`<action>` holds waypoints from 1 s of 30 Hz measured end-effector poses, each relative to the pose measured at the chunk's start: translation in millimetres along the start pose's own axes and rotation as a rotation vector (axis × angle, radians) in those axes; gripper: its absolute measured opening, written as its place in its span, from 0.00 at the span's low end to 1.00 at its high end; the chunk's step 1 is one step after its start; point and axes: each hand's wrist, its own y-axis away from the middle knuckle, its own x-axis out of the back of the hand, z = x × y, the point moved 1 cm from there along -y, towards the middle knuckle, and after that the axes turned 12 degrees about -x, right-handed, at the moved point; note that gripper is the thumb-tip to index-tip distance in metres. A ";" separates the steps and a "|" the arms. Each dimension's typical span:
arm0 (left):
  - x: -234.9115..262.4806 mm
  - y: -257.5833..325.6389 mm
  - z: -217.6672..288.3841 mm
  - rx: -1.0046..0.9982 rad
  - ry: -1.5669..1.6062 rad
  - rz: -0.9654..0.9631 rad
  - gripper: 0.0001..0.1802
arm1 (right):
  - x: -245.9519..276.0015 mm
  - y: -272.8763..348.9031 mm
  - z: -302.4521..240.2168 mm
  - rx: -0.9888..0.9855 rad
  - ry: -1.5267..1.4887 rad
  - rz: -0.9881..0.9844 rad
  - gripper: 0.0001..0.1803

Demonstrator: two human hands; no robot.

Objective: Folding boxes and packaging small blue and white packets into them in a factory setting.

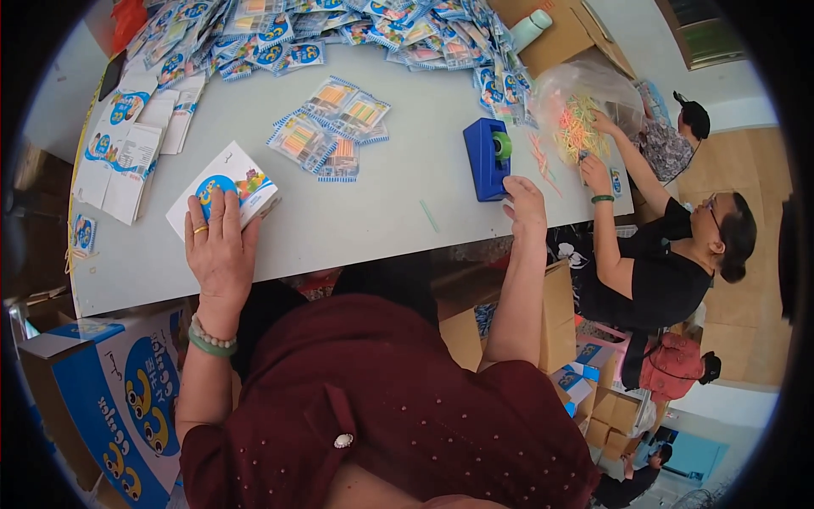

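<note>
My left hand (222, 242) lies flat with fingers stretched out on a small white carton (242, 170) printed in blue with fruit pictures. The carton rests near the table's front edge. At the near end of a blue tape dispenser (483, 161), my right hand (526, 204) has its fingers curled in; whatever they pinch is too small to make out. A green roll of tape (502, 146) sits in the dispenser. Beyond the carton, several clear packets of coloured sticks (339, 119) lie loosely piled. One thin green stick (430, 215) lies alone between my hands.
Flattened white cartons (127, 157) are stacked at the left. A large heap of packets (271, 38) lines the table's far side. On the right, a co-worker (670, 254) handles coloured sticks (581, 127) by a plastic bag. A printed cardboard box (119, 399) stands below the table's left.
</note>
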 end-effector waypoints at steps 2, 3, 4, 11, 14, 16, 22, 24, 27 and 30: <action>1.8 -1.3 1.8 0.011 0.039 0.019 0.28 | -1.1 -9.7 8.3 0.009 -0.047 -0.026 0.08; 2.0 -1.4 2.1 0.010 0.036 0.026 0.28 | -3.5 -14.9 10.8 0.014 -0.052 -0.026 0.08; 1.8 -1.4 2.5 0.011 0.036 0.028 0.28 | -6.7 -20.8 12.1 0.048 -0.051 -0.015 0.08; 1.1 1.9 1.8 0.011 0.024 0.015 0.29 | -21.2 -38.2 -18.2 0.079 -0.025 -0.094 0.11; 2.0 1.0 2.3 0.017 0.030 -0.003 0.29 | -18.8 -37.0 -19.1 0.032 -0.124 -0.084 0.12; 1.5 1.4 2.3 0.017 0.027 0.002 0.29 | -20.1 -36.5 -19.9 0.017 -0.151 -0.089 0.12; 2.5 0.2 2.4 0.010 0.017 -0.005 0.29 | -25.7 -50.6 -5.7 -0.109 -0.559 -0.152 0.11; 2.0 -0.6 3.2 0.009 0.012 -0.004 0.29 | -26.9 -55.3 3.9 -0.102 -0.700 -0.150 0.12; 3.2 -1.9 3.5 0.009 0.009 -0.013 0.29 | -31.3 -56.4 16.8 -0.043 -0.943 -0.239 0.14; 1.4 -0.7 3.7 0.012 0.003 -0.008 0.29 | -41.3 -46.7 22.8 0.026 -0.946 -0.194 0.18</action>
